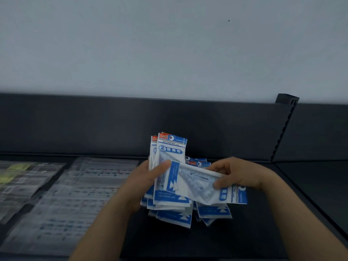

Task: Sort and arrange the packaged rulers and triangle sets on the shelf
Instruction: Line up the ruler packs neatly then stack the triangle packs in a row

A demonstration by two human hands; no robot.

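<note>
Loose pile of triangle-set packets [213,210] on the dark shelf [244,238]; clear ruler packs [79,196] lie flat to the left of the pile. Just above the pile, the left hand [145,178] has fingers and thumb curled round an upright stack of packets [170,147]. The right hand [237,174] pinches a single packet [194,182], held crosswise over the stack's front. Behind the pile: back panel [94,127], then pale wall [150,44].

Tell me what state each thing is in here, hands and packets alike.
left hand, grips the packet stack.
packet stack, upright in the hand, slightly fanned.
right hand, pinches the single packet.
single packet, turned sideways across the stack.
loose packets, heaped on the shelf.
ruler packs, lying flat at left.
</note>
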